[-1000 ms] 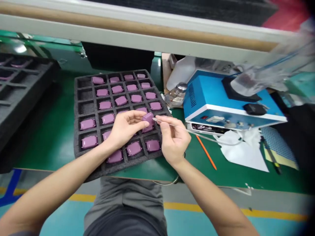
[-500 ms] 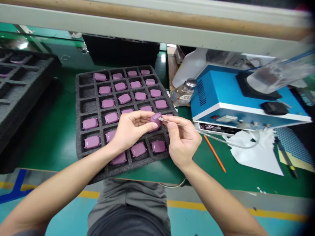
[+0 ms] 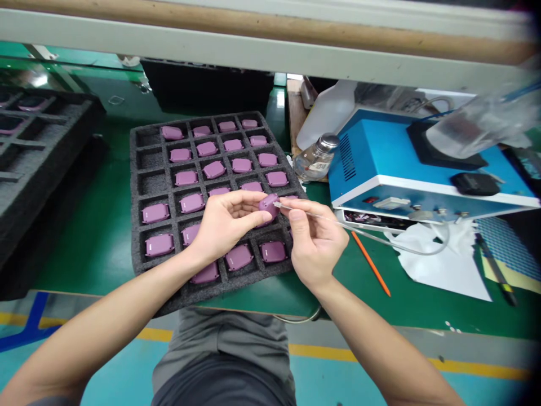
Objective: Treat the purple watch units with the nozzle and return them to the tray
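- Against the picture from a second ago, the view has shifted: the foam tray [image 3: 134, 186], both hands and the blue machine [image 3: 359, 155] sit farther right in the frame, and more of the shelf edge [image 3: 253, 53] shows along the top.
- The purple watch case [image 3: 266, 204] remains raised over the tray's right half, near the middle of the frame, with a pale narrow tip at its right end, much as half a second ago.
- The left hand [image 3: 224, 223] pinches this case between thumb and fingers; the right hand [image 3: 319, 245] pinches the tip end of a thin hose [image 3: 380, 241].
- The left hand and forearm hide several slots at lower centre; the right hand covers part of the tray's right side.
- A capped glass bottle [image 3: 311, 164] stands beside the machine; an orange stick [image 3: 371, 263] and white paper [image 3: 448, 270] lie on the desk [image 3: 262, 300] at right.
- Another foam tray [image 3: 51, 163] fills the left edge.
- The held case is glossy and tilted, its far details too small to tell; other purple cases [image 3: 159, 245] lie in the slots, some with small white marks.
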Motion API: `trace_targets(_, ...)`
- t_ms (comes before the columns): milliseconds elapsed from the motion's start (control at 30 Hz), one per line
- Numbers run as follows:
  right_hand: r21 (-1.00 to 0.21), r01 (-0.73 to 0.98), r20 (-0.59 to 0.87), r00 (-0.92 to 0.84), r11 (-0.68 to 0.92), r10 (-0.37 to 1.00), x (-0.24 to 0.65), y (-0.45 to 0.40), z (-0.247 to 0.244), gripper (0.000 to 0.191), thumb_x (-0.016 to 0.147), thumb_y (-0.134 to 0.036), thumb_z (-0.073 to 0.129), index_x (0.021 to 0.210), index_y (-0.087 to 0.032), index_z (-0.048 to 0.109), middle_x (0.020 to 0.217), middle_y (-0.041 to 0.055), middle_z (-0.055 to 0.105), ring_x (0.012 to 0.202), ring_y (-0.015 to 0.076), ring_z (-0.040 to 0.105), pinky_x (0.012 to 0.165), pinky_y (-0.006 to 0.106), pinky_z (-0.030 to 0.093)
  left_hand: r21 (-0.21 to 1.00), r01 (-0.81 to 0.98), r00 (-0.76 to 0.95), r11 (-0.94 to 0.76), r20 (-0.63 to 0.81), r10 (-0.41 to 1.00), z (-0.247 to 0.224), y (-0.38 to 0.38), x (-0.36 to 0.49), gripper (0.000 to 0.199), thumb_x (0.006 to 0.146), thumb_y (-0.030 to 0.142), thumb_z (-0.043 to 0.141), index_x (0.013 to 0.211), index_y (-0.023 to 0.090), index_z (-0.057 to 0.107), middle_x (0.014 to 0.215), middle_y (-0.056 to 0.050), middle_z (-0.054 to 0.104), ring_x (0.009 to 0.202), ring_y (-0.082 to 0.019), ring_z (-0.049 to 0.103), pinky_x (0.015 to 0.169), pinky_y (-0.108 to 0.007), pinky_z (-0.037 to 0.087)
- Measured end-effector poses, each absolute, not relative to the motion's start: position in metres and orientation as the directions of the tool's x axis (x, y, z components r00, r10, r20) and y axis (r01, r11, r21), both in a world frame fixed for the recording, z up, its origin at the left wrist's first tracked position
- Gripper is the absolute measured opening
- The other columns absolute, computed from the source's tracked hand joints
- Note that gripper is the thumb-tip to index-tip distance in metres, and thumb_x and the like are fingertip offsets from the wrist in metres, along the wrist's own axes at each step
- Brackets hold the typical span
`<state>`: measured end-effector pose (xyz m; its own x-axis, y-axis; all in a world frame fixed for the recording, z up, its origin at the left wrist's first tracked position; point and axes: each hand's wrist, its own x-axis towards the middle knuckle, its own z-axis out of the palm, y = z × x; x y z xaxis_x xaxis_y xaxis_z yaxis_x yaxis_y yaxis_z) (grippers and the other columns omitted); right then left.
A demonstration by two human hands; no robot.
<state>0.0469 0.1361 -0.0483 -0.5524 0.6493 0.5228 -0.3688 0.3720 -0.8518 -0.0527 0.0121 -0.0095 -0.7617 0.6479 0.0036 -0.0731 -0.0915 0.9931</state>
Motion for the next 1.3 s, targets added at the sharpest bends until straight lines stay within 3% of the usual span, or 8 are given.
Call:
trace_targets(500,-0.856,-0.387,0.514,-0.563,0.343,0.647,0.046,0.136,-0.049,0.011,0.094,-0.026,0.065,0.1,-0.023,0.074,0.1,0.0064,0.077,0.097,0.0224,0.075,0.089,0.043,0.065,0.992,-0.087,-0.78,-0.095,-0.008,0.625,-0.011,0.013,-0.053,0.041,0.061,0.03,0.094,0.097,0.015,0.08,0.095,-0.008,0.081,0.085,-0.021,0.076,0.086,-0.035,0.063)
trace_targets(833,-0.82,-0.39,0.572,-0.535,0.418,0.622,0.037,0.14,-0.036,0.011,0.094,-0.025,0.063,0.094,-0.023,0.073,0.095,0.0048,0.078,0.09,0.0174,0.074,0.082,0.032,0.064,0.998,0.036,-0.824,0.042,0.005,0.566,0.0,0.015,-0.056,0.042,0.061,0.035,0.094,0.097,0.017,0.081,0.085,-0.006,0.08,0.077,-0.022,0.075,0.081,-0.036,0.064)
trace_targets(1300,-0.831,-0.417,0.554,-0.545,0.369,0.63,0.036,0.14,-0.034,0.012,0.094,-0.029,0.063,0.093,-0.022,0.073,0.095,0.0048,0.077,0.09,0.0168,0.074,0.083,0.031,0.063,0.993,0.08,-0.829,0.087,0.018,0.56,0.0,0.014,-0.058,0.044,0.061,0.039,0.093,0.098,0.018,0.081,0.085,-0.007,0.08,0.078,-0.023,0.075,0.08,-0.035,0.064)
